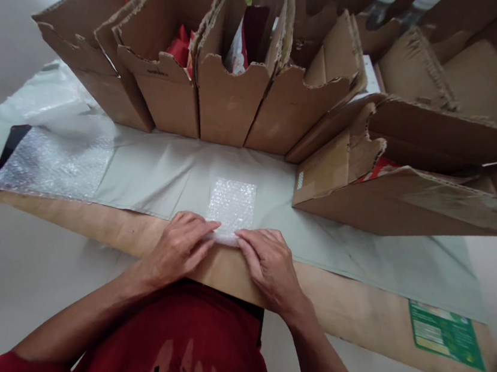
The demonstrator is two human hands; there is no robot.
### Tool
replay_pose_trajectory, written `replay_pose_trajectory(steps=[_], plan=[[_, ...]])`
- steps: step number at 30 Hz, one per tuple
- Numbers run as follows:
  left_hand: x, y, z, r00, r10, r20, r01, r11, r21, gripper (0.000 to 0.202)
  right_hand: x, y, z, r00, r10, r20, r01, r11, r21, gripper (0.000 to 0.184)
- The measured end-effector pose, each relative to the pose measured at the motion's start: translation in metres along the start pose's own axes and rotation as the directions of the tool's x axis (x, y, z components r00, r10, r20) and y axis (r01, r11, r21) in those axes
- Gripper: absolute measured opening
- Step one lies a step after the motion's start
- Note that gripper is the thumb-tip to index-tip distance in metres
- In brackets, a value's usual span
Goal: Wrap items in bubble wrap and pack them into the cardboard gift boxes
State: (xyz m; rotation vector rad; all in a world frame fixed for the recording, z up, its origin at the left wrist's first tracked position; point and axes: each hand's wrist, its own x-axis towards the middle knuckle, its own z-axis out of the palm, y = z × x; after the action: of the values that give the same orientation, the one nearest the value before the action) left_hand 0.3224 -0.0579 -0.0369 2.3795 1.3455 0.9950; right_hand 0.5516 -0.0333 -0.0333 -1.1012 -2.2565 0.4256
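Note:
A small piece of clear bubble wrap [232,202] lies flat on the pale cloth, its near edge rolled or folded over close to the table's front edge. At the left end of that rolled edge, my left hand [185,241] is closed with fingers and thumb pinching it. My right hand [269,258] pinches the right end the same way. Whether anything is wrapped inside the roll cannot be made out.
Several cut-open cardboard boxes [228,108] stand along the back, and a larger box [377,202] juts forward on the right. A bigger bubble wrap sheet [59,157] lies left. A green printed packet [445,334] rests on the wooden edge at right.

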Motion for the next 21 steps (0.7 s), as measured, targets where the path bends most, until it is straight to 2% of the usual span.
replay_pose_trajectory(steps=[3, 5, 8, 10, 12, 15, 18, 21], plan=[[0.008, -0.008, 0.008, 0.995, -0.093, -0.041, 0.095, 0.995, 0.034, 0.027, 0.002, 0.000, -0.002, 0.992, 0.047, -0.114, -0.057, 0.995, -0.085, 0.018], [0.013, -0.014, 0.014, 0.991, -0.131, -0.033, 0.133, 0.987, 0.089, 0.027, 0.000, 0.001, -0.002, 0.984, 0.018, -0.178, -0.048, 0.985, -0.166, 0.021], [0.016, -0.018, 0.018, 0.988, -0.152, -0.031, 0.155, 0.978, 0.137, 0.027, -0.004, 0.002, 0.000, 0.994, -0.052, -0.099, 0.026, 0.968, -0.249, 0.023], [0.014, -0.017, 0.017, 0.991, -0.125, -0.050, 0.130, 0.984, 0.120, 0.030, -0.004, 0.003, 0.003, 0.997, -0.074, -0.027, 0.064, 0.961, -0.269, 0.023], [0.010, -0.014, 0.012, 0.997, -0.065, -0.047, 0.069, 0.994, 0.080, 0.034, -0.003, 0.004, 0.005, 0.998, -0.068, -0.007, 0.064, 0.966, -0.249, 0.022], [0.004, -0.008, 0.001, 1.000, -0.003, 0.024, 0.003, 1.000, -0.019, 0.034, -0.004, 0.003, 0.005, 0.999, -0.039, -0.010, 0.037, 0.989, -0.141, 0.019], [0.004, -0.007, -0.004, 0.996, -0.050, 0.068, 0.056, 0.994, -0.098, 0.034, -0.008, 0.000, 0.000, 1.000, -0.010, -0.002, 0.010, 0.998, -0.059, 0.018], [0.010, -0.012, 0.000, 0.989, -0.125, 0.076, 0.127, 0.992, -0.023, 0.035, -0.010, -0.004, -0.004, 0.999, 0.006, -0.042, -0.011, 0.993, -0.114, 0.023]])
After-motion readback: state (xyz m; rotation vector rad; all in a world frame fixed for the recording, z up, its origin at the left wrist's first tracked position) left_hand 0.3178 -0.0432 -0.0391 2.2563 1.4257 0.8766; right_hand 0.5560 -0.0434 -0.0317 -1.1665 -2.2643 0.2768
